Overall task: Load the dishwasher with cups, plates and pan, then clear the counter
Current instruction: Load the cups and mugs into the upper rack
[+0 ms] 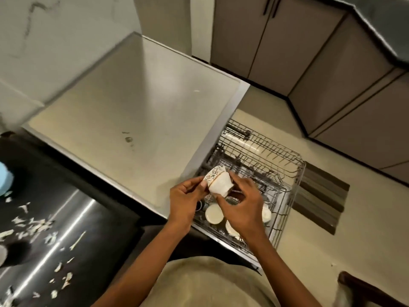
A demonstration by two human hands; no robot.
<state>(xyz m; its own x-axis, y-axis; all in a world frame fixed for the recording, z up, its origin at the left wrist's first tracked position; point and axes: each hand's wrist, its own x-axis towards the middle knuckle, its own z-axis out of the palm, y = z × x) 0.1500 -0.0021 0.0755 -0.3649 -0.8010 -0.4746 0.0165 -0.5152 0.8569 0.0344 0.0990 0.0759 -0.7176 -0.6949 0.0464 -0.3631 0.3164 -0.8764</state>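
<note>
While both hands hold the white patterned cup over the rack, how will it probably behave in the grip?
The cup looks like glazed ceramic, so it is probably stiff, fragile and somewhat slippery. The left hand pinches its rim and the right hand curls round its body, which suggests it is light. On the wire rack, it could tip between the bars.

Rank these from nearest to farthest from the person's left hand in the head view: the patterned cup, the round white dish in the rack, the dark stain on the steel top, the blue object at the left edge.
Measured from the left hand:
1. Patterned cup, held at its fingertips.
2. Round white dish, in the rack just below-right.
3. Dark stain, up-left on the steel top.
4. Blue object, far left edge.
</note>
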